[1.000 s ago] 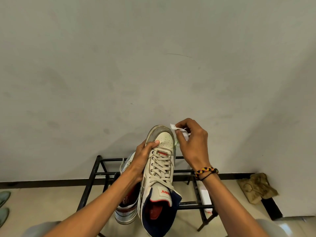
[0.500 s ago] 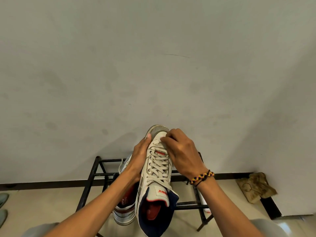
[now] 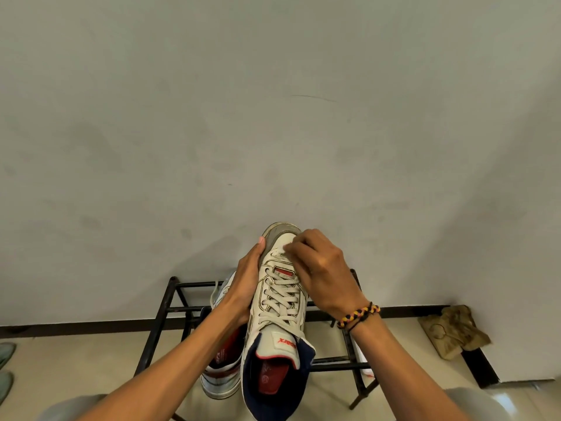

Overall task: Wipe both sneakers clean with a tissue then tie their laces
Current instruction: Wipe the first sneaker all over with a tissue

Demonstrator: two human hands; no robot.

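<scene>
At the far left edge, two pale green slippers (image 3: 5,369) lie on the tiled floor (image 3: 91,360). Next comes the black metal shoe rack (image 3: 165,311) against the wall; the second sneaker (image 3: 223,369) rests on it, heel toward the camera, partly hidden behind the left forearm. The left hand (image 3: 247,284) cradles the lifted sneaker (image 3: 277,314) from its left side, palm along the upper, thumb reaching the grey toe cap. The sneaker is held above the rack, toe pointing to the wall, its laces (image 3: 280,296) threaded but not tied in a bow. The right hand (image 3: 321,268), a braided bracelet (image 3: 358,314) at its wrist, is curled over the toe box, fingers bunched as if pressing the tissue there; only a pale scrap shows under the fingertips, so the tissue itself cannot be made out for certain. Far right, a crumpled khaki cloth (image 3: 452,332) lies on the floor.

Risks, as I judge them: the one-sided hold could let the sneaker twist or slip under wiping pressure, and thin tissue may shred on the scuffed toe.
</scene>
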